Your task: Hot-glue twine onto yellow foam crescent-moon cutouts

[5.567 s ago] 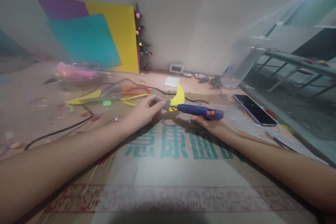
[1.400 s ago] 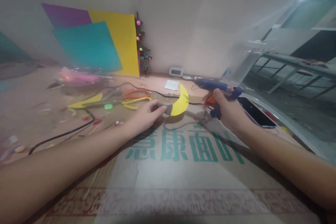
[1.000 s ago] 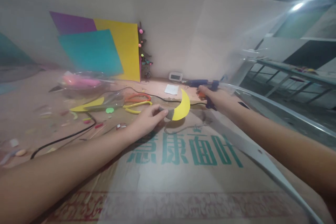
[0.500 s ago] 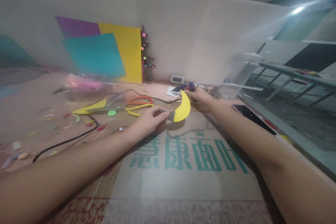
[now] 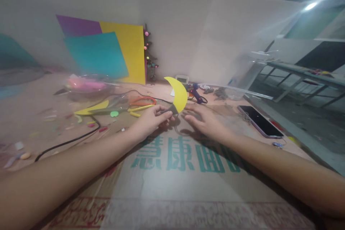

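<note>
A yellow crescent (image 5: 180, 93) with a grey lower end stands upright over the cardboard, that end pinched between the thumb and fingers of my left hand (image 5: 159, 118). Just right of the crescent is my right hand (image 5: 202, 120), its thumb and fingers apart and nothing between them. Behind the hands, a dark blue glue gun (image 5: 197, 95) rests on the table. Scissors with orange and yellow handles (image 5: 142, 102) lie beyond my left hand.
Coloured sheets (image 5: 95, 55) lean on the back wall beside a decorated twig (image 5: 151, 57). A phone (image 5: 260, 121) lies at the right, a small white-framed display (image 5: 182, 78) at the back. Scraps and a black cable (image 5: 67, 143) are at the left.
My right hand has let go of the glue gun and come back towards me, beside the crescent. The crescent has moved slightly left and up in my left hand, turning a little.
</note>
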Motion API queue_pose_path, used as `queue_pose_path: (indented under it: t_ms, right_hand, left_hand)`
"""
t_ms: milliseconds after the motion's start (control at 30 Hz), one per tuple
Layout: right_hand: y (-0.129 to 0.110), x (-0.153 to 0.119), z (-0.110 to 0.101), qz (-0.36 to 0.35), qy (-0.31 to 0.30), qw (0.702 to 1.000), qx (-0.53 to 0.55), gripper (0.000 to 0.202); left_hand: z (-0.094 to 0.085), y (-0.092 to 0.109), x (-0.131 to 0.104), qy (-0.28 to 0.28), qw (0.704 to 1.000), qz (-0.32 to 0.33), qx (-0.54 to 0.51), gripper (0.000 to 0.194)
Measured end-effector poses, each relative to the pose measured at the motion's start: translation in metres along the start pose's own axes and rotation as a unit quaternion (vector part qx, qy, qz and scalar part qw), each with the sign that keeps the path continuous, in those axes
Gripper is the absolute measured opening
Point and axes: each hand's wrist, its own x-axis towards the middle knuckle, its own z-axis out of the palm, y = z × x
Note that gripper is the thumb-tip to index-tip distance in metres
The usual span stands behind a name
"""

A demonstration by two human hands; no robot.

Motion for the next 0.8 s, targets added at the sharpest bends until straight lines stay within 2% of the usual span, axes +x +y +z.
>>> queue_pose_path:
  t_ms: [133,233,333,400,467,567,667,800]
  right_hand:
    - [-0.024,0.005,0.015,-0.012,-0.084,0.995,0.052,0.034]
    - [-0.035,0.005,0.024,-0.031,-0.103,0.987,0.116,0.012]
    - [-0.040,-0.003,0.024,-0.067,-0.118,0.988,0.074,0.021]
    - [-0.041,-0.011,0.019,-0.131,-0.110,0.985,-0.029,0.027]
    - [-0.041,-0.017,0.015,-0.200,-0.088,0.966,-0.137,0.032]
    - [-0.041,-0.020,0.008,-0.260,-0.033,0.939,-0.223,0.036]
    - [-0.046,-0.015,-0.002,-0.277,0.007,0.929,-0.244,0.035]
    - [-0.052,-0.005,-0.020,-0.230,0.019,0.945,-0.231,0.031]
  left_hand:
    - [-0.003,-0.005,0.003,-0.005,0.999,0.033,0.019,0.033]
    - [-0.002,-0.004,0.003,0.012,0.999,0.047,0.022,0.032]
    - [0.000,0.001,0.001,0.033,0.998,0.035,0.039,0.028]
    - [0.001,0.003,0.000,0.040,0.997,0.023,0.068,0.026]
    - [0.002,0.003,-0.001,0.038,0.994,0.025,0.099,0.024]
    - [0.003,0.001,-0.001,0.024,0.990,0.035,0.136,0.021]
    - [0.003,-0.001,-0.002,0.005,0.985,0.043,0.165,0.018]
    - [0.002,0.000,-0.002,-0.043,0.982,0.050,0.178,0.018]
